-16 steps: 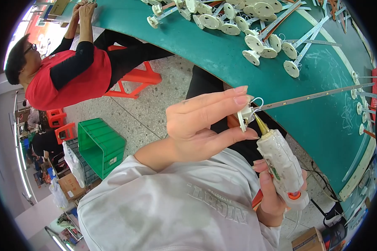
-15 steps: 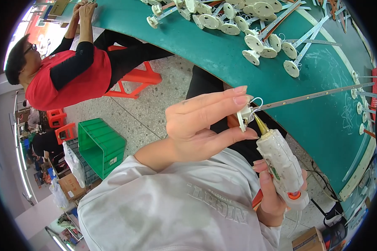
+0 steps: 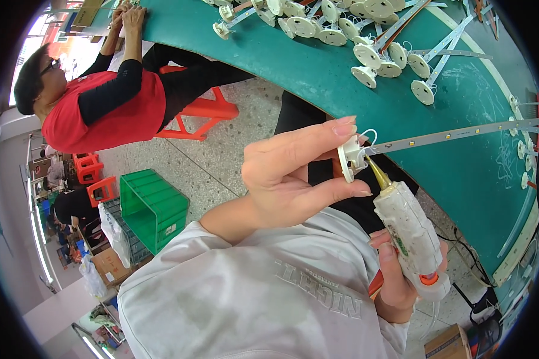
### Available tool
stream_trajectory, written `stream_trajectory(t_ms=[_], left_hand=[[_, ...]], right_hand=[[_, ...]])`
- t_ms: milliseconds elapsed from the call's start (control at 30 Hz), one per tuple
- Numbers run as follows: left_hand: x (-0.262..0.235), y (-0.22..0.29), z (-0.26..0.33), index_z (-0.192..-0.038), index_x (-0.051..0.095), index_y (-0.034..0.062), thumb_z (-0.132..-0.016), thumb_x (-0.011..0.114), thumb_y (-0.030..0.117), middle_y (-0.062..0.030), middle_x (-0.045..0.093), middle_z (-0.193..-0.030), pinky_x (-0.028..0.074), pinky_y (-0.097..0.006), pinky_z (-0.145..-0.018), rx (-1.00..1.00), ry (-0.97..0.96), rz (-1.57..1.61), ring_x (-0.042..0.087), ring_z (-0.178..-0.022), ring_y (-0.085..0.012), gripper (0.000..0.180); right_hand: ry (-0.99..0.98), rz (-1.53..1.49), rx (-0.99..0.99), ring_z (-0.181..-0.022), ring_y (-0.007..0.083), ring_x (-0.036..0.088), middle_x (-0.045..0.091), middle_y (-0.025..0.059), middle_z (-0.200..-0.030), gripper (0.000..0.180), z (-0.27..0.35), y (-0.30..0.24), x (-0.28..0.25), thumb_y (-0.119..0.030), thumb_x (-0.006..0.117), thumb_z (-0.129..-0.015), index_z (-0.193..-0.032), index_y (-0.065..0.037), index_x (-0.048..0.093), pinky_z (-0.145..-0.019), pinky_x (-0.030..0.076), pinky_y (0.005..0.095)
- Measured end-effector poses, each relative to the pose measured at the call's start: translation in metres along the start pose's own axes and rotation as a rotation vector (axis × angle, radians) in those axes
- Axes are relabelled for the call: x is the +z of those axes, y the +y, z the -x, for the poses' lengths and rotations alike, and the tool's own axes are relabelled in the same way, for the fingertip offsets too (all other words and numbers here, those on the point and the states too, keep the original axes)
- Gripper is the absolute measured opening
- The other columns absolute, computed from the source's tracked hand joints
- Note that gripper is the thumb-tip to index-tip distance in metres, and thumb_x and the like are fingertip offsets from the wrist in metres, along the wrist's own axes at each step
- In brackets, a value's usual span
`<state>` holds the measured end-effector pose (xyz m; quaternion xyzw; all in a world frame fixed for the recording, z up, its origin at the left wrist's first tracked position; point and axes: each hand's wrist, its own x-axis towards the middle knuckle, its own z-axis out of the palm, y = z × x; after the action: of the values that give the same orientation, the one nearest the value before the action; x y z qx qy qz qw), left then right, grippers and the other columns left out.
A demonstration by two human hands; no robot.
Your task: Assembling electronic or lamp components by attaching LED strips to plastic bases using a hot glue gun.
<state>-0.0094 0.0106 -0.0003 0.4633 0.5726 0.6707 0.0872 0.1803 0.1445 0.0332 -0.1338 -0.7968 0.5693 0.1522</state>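
Observation:
My left hand (image 3: 284, 176) pinches a white round lamp base (image 3: 346, 160) between fingers and thumb, its disc tilted on edge. From this base a narrow LED strip (image 3: 446, 137) runs out to the right over the table, small yellow chips showing on its face. A thin white wire loops at the joint. In my right hand (image 3: 398, 281) is a white hot glue gun (image 3: 404, 224) with an orange trigger. Its brass nozzle points up at the joint of strip and base and appears to touch it.
Many similar LED strips with round bases (image 3: 365, 55) lie heaped on the green table (image 3: 317, 78), more along its right edge. A person in red (image 3: 105, 107) works at the far left. A green crate (image 3: 153, 206) stands on the floor. A cable (image 3: 467, 254) hangs right.
The LED strip has turned in my left hand, so its lighter chip face now shows. The glue gun's nozzle stays at the joint. The whole view has shifted slightly.

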Motion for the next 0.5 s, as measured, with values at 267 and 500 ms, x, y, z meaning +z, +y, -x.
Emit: stream_trajectory(t_ms=[267, 500], left_hand=[[0.0017, -0.0017, -0.0003, -0.125, 0.049, -0.0096, -0.066, 0.083, 0.004, -0.0283, 0.056, -0.122, 0.054, -0.041, -0.087, 0.003, -0.001, 0.037, 0.064, -0.102, -0.0349, 0.070], [0.0098, 0.0020, -0.0003, -0.122, 0.052, -0.0105, -0.066, 0.083, 0.002, -0.0259, 0.058, -0.118, 0.054, -0.038, -0.086, -0.033, 0.050, 0.161, 0.064, -0.101, -0.0310, 0.065]], right_hand=[[-0.010, -0.031, 0.028, -0.062, 0.0236, 0.062, 0.060, 0.0207, -0.076, 0.037, 0.0028, 0.0016, -0.0005, 0.005, 0.057, -0.076, -0.108, 0.006, 0.039, -0.064, 0.053, 0.0368], [0.017, -0.083, 0.030, -0.062, 0.0229, 0.062, 0.061, 0.0192, -0.075, 0.039, 0.0053, -0.0002, 0.0004, 0.004, 0.059, -0.077, -0.110, 0.005, 0.038, -0.063, 0.054, 0.0373]])
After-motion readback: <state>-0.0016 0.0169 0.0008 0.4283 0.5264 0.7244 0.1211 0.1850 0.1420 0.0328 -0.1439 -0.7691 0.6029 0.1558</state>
